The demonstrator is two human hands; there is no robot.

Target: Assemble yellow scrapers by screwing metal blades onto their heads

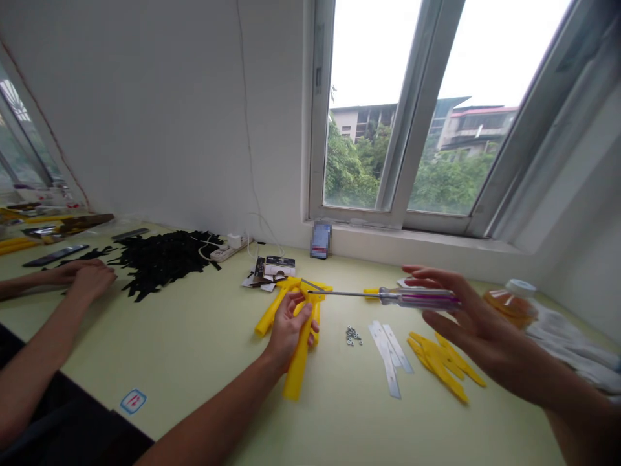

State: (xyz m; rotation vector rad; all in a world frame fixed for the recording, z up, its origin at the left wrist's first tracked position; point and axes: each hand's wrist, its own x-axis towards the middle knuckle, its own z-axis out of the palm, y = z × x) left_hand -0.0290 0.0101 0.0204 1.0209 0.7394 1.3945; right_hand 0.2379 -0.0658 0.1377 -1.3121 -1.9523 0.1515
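My left hand is wrapped round a yellow plastic tool handle, whose wider head points away from me. My right hand holds a screwdriver with a clear and purple handle, the fingers around its rear end. The shaft lies level and its tip meets the head of the yellow tool. More yellow handles lie just behind my left hand. To the right on the table are small screws and nuts, flat metal blades and yellow plastic pieces.
Another person's hands rest at the left beside a pile of black strips. A power strip, small boxes and a phone stand along the back. A bottle and white cloth are at the right.
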